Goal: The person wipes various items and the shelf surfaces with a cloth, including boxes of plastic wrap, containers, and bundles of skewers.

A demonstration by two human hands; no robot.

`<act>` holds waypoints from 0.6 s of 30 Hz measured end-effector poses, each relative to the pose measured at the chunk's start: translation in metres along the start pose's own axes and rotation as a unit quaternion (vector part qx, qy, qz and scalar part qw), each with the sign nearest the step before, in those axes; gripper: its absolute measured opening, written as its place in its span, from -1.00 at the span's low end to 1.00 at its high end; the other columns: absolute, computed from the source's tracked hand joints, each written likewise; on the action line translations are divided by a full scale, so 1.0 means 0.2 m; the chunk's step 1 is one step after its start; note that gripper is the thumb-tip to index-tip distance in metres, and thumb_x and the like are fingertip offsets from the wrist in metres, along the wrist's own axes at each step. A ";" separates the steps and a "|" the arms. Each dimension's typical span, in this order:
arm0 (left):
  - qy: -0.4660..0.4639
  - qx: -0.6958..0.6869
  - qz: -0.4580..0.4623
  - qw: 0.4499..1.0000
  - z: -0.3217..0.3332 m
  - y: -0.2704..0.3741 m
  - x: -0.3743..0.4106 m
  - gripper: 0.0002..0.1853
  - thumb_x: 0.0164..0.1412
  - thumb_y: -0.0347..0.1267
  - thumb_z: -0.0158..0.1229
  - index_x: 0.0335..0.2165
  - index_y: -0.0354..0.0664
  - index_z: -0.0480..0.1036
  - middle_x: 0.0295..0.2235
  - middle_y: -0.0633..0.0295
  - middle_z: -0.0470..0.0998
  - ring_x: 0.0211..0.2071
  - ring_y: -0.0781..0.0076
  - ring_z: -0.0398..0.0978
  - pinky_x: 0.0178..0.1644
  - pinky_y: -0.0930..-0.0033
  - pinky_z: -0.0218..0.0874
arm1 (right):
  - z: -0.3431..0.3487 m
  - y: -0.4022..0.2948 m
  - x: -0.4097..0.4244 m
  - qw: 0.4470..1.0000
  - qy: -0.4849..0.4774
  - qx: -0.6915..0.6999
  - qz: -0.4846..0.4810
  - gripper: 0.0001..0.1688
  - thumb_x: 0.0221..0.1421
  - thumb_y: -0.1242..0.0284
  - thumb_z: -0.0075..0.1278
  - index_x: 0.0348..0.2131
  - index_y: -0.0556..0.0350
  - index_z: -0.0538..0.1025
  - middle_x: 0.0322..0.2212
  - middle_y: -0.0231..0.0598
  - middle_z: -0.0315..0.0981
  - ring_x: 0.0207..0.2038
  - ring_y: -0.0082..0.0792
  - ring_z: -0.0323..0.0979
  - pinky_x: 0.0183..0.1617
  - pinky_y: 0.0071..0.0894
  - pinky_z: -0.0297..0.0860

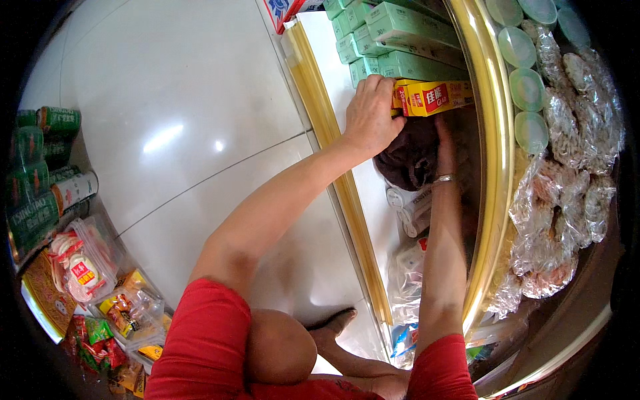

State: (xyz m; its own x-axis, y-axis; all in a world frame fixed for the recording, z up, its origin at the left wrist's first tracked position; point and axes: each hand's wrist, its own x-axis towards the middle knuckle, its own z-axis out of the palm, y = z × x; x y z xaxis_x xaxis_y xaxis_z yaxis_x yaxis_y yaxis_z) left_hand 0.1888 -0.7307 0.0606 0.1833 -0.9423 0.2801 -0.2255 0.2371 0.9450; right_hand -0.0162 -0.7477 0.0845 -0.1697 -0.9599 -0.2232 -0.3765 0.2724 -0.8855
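Observation:
My left hand (372,115) grips the near end of a yellow Glad carton (435,97), fingers along its top and thumb below. This carton lies on the lower shelf (345,125), against a stack of pale green cartons (412,27). My right hand (445,135) reaches deep into the shelf, beside a dark cloth or bag (410,155); its fingertips are hidden in shadow under the yellow carton. A ring-like metal band (445,178) circles the right wrist. White rolls (412,205) lie just nearer than the dark bundle.
Above the shelf curves a gold-coloured metal edge (492,165), beside plastic-wrapped goods (545,215) and round tubs (530,132). A gold strip (330,135) borders the shelf. Across the tiled floor (190,100) stand green beer cans (32,175) and snack packs (125,315). Clear plastic packs (407,285) lie by my right forearm.

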 end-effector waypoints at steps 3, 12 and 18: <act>0.016 0.034 0.010 0.999 0.01 -0.01 0.01 -0.49 -0.25 -0.48 0.29 -0.21 -0.33 0.37 -0.29 0.02 0.37 -0.17 0.01 0.34 -0.08 0.15 0.23 | 0.03 -0.03 -0.02 0.999 -0.012 -0.030 0.000 -0.20 0.14 0.09 -0.06 0.20 0.19 0.15 0.19 -0.19 0.08 0.20 -0.32 0.08 0.27 -0.35 -0.02; -0.002 0.058 0.024 0.998 -0.05 0.01 -0.02 -0.54 -0.25 -0.42 0.29 -0.27 -0.30 0.36 -0.33 0.03 0.36 -0.23 0.02 0.35 -0.14 0.12 0.24 | 0.15 -0.15 -0.23 0.999 0.004 0.027 0.018 -0.26 0.14 0.16 -0.01 0.16 0.22 0.21 0.13 -0.20 0.18 0.12 -0.32 0.19 0.20 -0.38 0.10; 0.001 0.032 0.038 0.999 -0.08 0.00 -0.06 -0.41 -0.26 -0.40 0.34 -0.17 -0.35 0.33 -0.23 0.00 0.37 -0.13 0.00 0.33 -0.04 0.15 0.21 | 0.10 -0.14 -0.41 0.987 0.019 0.125 0.099 -0.31 0.14 0.20 0.00 0.14 0.20 0.25 0.10 -0.18 0.22 0.10 -0.28 0.22 0.16 -0.36 0.16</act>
State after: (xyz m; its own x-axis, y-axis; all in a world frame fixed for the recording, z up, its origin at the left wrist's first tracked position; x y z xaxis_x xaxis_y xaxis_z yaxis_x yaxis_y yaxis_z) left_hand 0.2017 -0.7144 0.0605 0.1660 -0.9217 0.3507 -0.2998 0.2916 0.9083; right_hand 0.0261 -0.6780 0.1193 -0.2537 -0.8849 -0.3905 -0.0962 0.4248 -0.9001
